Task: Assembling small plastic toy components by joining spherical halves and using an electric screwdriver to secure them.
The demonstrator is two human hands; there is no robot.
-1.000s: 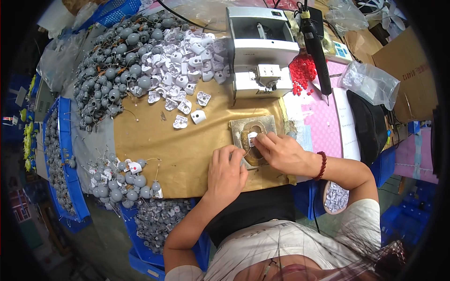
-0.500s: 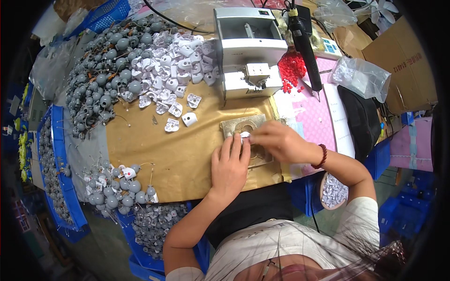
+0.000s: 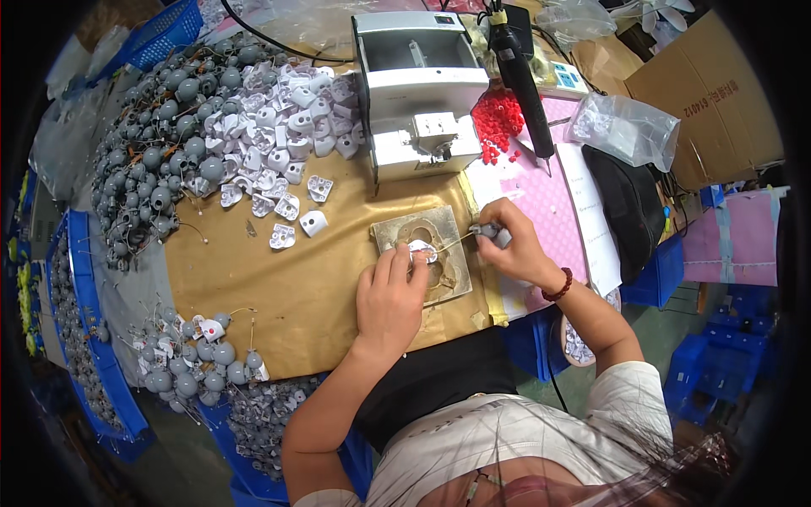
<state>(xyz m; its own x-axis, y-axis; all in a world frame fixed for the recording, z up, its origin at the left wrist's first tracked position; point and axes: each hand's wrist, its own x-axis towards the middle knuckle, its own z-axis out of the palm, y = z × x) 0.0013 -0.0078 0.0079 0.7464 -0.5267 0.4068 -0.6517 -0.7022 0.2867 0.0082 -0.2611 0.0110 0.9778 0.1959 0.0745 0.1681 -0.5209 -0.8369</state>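
A square metal fixture block with rounded hollows lies on the table in front of me. One white plastic housing sits in its hollow, and the fingertips of my left hand press it there, the fingers close together. Pinched in my right hand, to the right of the block, is a small grey rounded part. A thin pale cord runs taut between this part and the housing. Part of the housing is hidden under my left fingers.
Left lie heaps of grey ball parts and white housings; more grey balls rest nearer. A white-and-grey machine stands beyond the block. Right of it are red pieces, a hanging black screwdriver and a clear bag.
My right hand has moved right, away from the housing, and the grey part and stretched cord now show. My left hand stays on the housing. The whole view has shifted slightly.
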